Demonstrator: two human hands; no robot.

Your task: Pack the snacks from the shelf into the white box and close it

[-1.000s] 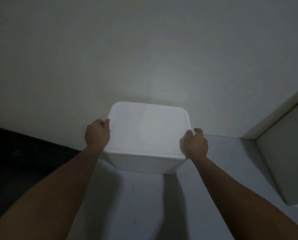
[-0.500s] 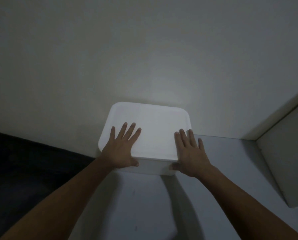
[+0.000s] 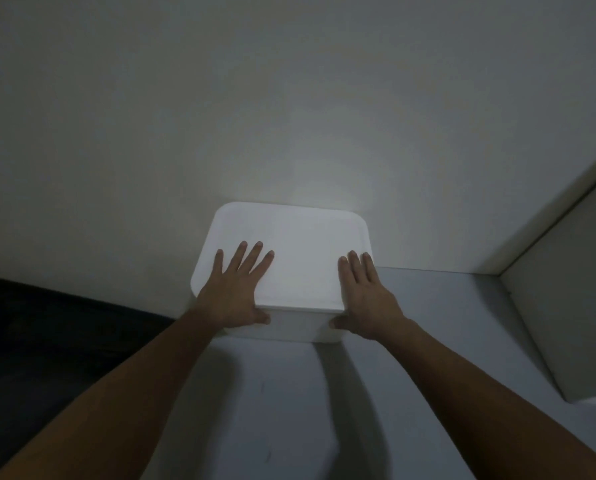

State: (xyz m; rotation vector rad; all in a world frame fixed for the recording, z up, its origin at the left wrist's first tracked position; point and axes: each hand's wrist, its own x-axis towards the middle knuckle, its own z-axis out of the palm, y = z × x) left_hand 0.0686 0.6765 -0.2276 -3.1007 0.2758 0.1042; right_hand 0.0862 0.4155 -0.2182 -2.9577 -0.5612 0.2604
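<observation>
dark floor (image 3: 47,341) at far left, left hand (image 3: 235,292) flat on lid (image 3: 296,258), fingers straight and spread, thumb on white box (image 3: 300,327) front, box closed on grey surface (image 3: 428,341) against wall (image 3: 289,98), right hand (image 3: 365,296) flat likewise, fingers together

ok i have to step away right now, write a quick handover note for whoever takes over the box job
Left hand: flat on the lid of the white box, fingers straight, thumb over the near edge.
Right hand: likewise flat on the lid's right side, thumb on the near wall.
The box stands on the grey surface against the wall, lid on top.
Done: the lid is on. The contents are hidden, so I cannot confirm the snacks are inside.
Left: likely press round the edges to check that the lid is seated, then let go.
</observation>
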